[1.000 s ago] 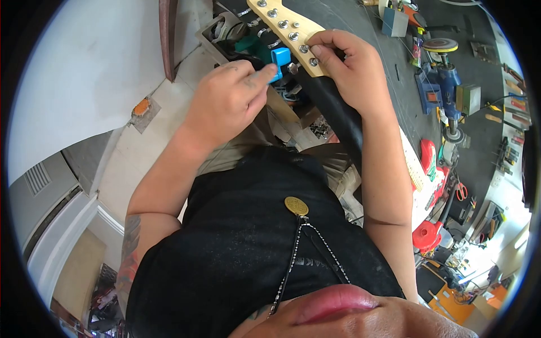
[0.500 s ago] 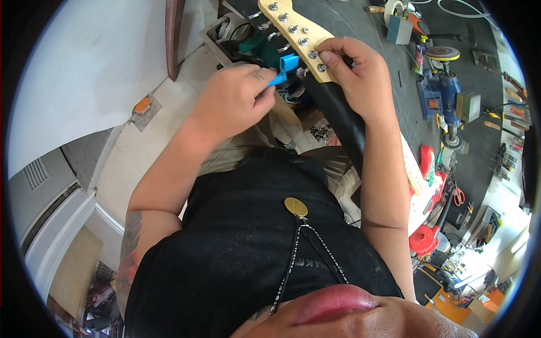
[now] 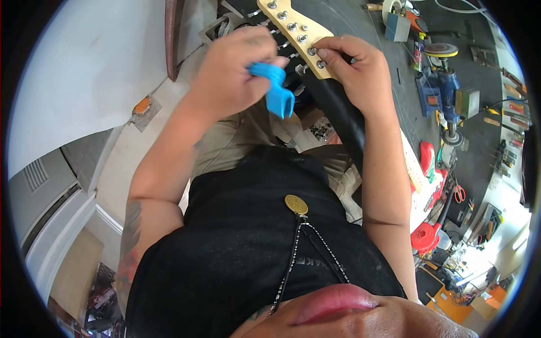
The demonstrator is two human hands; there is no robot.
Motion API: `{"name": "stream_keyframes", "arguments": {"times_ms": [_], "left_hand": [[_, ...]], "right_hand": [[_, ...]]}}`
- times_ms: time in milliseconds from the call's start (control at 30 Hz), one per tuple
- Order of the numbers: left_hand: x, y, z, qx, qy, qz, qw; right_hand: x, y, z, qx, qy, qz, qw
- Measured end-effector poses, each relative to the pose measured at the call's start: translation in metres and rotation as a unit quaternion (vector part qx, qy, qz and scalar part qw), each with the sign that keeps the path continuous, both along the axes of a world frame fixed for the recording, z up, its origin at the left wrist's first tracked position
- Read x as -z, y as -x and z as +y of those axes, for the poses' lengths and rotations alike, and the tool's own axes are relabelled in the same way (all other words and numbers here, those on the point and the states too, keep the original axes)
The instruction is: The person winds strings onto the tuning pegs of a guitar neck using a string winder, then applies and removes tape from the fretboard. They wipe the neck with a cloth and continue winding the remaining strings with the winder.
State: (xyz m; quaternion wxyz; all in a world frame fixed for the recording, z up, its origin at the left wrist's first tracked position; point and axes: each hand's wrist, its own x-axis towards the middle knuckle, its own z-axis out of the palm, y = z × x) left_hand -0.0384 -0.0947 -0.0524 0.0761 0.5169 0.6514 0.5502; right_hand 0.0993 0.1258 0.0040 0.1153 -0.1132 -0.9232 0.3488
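Both bare arms reach from the near side toward the far side. The left arm (image 3: 163, 155), tattooed above its bent elbow, ends in a blurred left hand (image 3: 239, 67), fingers curled inward. The right arm (image 3: 386, 163) extends straighter; its right hand (image 3: 360, 70) points left, thumb close beside forefinger.

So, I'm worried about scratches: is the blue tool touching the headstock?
Apart: the head view shows a gap between the blue tool and the headstock.

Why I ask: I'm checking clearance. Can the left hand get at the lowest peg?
Probably yes: the peg sticks out toward the left hand, which holds a winder; nothing seems between, the right hand is opposite, by the headstock.
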Motion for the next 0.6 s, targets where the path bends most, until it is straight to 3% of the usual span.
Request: {"name": "stream_keyframes", "arguments": {"times_ms": [100,300,600], "left_hand": [[0.011,-0.007,0.035,-0.038,-0.11,0.259,0.959],[0.027,0.006,0.043,-0.045,-0.109,0.326,0.938],[0.03,0.003,0.046,-0.052,-0.13,0.32,0.937]], "right_hand": [[-0.001,0.0,0.002,0.005,0.0,-0.001,1.0],[-0.002,0.001,0.001,0.003,0.001,-0.009,1.0],[-0.003,0.001,0.001,0.001,-0.007,-0.002,1.0]]}}
